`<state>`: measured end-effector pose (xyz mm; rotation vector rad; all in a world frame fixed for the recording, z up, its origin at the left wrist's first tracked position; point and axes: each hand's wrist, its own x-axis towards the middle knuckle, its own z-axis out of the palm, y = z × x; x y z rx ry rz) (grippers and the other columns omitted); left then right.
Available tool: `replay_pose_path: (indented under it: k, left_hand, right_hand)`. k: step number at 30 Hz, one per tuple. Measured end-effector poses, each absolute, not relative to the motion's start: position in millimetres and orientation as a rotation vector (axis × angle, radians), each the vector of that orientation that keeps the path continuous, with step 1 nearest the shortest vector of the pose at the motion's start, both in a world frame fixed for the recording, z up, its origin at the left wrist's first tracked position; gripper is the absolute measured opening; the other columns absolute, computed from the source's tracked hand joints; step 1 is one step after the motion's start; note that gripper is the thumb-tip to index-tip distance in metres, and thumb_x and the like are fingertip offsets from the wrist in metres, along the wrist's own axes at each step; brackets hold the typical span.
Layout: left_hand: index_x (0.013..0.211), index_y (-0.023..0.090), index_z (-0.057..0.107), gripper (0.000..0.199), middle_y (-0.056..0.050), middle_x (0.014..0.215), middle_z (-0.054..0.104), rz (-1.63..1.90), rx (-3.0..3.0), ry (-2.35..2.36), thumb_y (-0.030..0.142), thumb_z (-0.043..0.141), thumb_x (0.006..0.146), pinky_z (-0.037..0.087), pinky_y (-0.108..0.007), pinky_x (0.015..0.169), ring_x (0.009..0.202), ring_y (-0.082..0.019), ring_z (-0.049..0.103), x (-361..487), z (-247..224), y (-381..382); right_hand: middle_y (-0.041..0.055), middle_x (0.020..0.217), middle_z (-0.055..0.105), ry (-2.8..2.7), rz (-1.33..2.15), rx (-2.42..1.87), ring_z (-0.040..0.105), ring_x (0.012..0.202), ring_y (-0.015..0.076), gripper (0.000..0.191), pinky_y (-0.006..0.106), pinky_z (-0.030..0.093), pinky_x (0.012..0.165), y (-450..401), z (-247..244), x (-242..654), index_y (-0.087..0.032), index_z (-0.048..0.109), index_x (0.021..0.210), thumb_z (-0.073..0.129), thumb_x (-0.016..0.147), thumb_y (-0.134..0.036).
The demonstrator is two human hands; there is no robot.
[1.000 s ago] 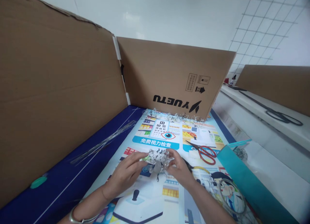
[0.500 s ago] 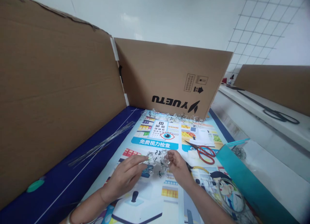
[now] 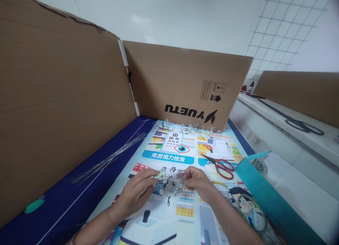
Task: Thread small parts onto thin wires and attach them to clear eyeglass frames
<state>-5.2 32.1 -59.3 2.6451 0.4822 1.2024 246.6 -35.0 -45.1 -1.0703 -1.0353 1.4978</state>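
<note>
A tangle of silvery wire pieces with small black hooks (image 3: 171, 183) is between my two hands, just above the printed poster sheet. My left hand (image 3: 136, 192) is closed on its left side, thumb and fingers pressed together at the wire. From the right, my right hand (image 3: 198, 183) pinches the wire cluster at its right edge, fingers curled. Red-handled scissors (image 3: 221, 166) lie beyond my right hand. Part of a yellow-handled tool (image 3: 219, 184) shows beside my right wrist.
More wire pieces (image 3: 188, 128) line the poster's far edge below a cardboard panel (image 3: 185, 79). Straight wires (image 3: 111, 158) lie on the blue surface at left. At right are a teal-edged box (image 3: 275, 192) holding a wire bundle and a wire coil (image 3: 251, 211).
My right hand has shifted slightly right and its fingers have curled more. The wire cluster has turned a little between my hands, with its lower hook now farther left. The view has shifted slightly.
</note>
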Motion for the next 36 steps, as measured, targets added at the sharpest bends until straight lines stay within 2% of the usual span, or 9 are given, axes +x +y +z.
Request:
replay_pose_path:
  k: [6, 12, 16, 22, 27, 31, 36]
  left_hand:
    - [0.098, 0.019, 0.053, 0.026, -0.010, 0.108, 0.056, 1.277, 2.676, 0.479, 0.002, 0.048, 0.079, 0.047, -0.036, 0.083, 0.102, -0.020, 0.053, -5, -59, 32]
    - [0.100, 0.019, 0.052, 0.030, -0.010, 0.106, 0.057, 1.330, 2.715, 0.424, 0.000, 0.050, 0.078, 0.046, -0.039, 0.084, 0.100, -0.021, 0.053, -3, -57, 28]
    - [0.101, 0.020, 0.052, 0.029, -0.009, 0.104, 0.057, 1.318, 2.693, 0.435, 0.001, 0.049, 0.079, 0.047, -0.037, 0.082, 0.098, -0.020, 0.053, -2, -56, 28]
    - [0.095, 0.019, 0.053, 0.021, -0.008, 0.095, 0.057, 1.216, 2.687, 0.440, 0.004, 0.047, 0.081, 0.047, -0.031, 0.076, 0.090, -0.017, 0.055, -2, -54, 31]
    - [0.095, 0.018, 0.052, 0.019, -0.008, 0.094, 0.056, 1.109, 2.637, 0.444, 0.006, 0.045, 0.083, 0.046, -0.030, 0.076, 0.090, -0.017, 0.054, -4, -55, 37]
    - [0.096, 0.019, 0.052, 0.018, -0.009, 0.097, 0.055, 1.090, 2.621, 0.459, 0.007, 0.045, 0.084, 0.047, -0.030, 0.078, 0.092, -0.017, 0.053, -4, -59, 40]
    - [0.097, 0.019, 0.054, 0.017, -0.008, 0.097, 0.057, 1.164, 2.620, 0.513, 0.011, 0.046, 0.085, 0.046, -0.032, 0.083, 0.095, -0.017, 0.055, -5, -61, 40]
  right_hand:
    - [0.0033, 0.087, 0.063, -0.960, 1.574, -1.019, 0.050, 0.058, 0.0077, 0.023, 0.017, 0.027, 0.044, -39, -37, 248, -0.018, 0.057, 0.086, 0.064, 0.064, -0.019]
    - [0.0072, 0.104, 0.062, -0.905, 1.752, -0.867, 0.050, 0.046, 0.0062, 0.043, 0.017, 0.020, 0.035, -40, -47, 246, -0.021, 0.050, 0.105, 0.060, 0.064, -0.022]
    - [0.0074, 0.098, 0.064, -0.856, 1.784, -0.765, 0.041, 0.038, 0.0033, 0.041, 0.018, 0.019, 0.036, -41, -46, 245, -0.020, 0.049, 0.105, 0.057, 0.065, -0.022]
    - [-0.0006, 0.076, 0.059, -0.772, 1.768, -0.751, 0.038, 0.036, 0.0037, 0.039, 0.019, 0.017, 0.035, -40, -46, 248, -0.021, 0.051, 0.105, 0.058, 0.067, -0.025]
    - [-0.0027, 0.071, 0.055, -0.741, 1.679, -0.769, 0.036, 0.038, 0.0032, 0.035, 0.019, 0.019, 0.038, -39, -46, 252, -0.021, 0.053, 0.102, 0.060, 0.068, -0.024]
    - [-0.0024, 0.073, 0.055, -0.754, 1.600, -0.807, 0.040, 0.041, 0.0037, 0.035, 0.019, 0.025, 0.040, -38, -47, 248, -0.021, 0.055, 0.100, 0.062, 0.066, -0.020]
    - [0.0007, 0.089, 0.060, -0.778, 1.595, -0.919, 0.049, 0.049, 0.0058, 0.037, 0.018, 0.031, 0.041, -38, -45, 244, -0.022, 0.054, 0.100, 0.065, 0.065, -0.022]
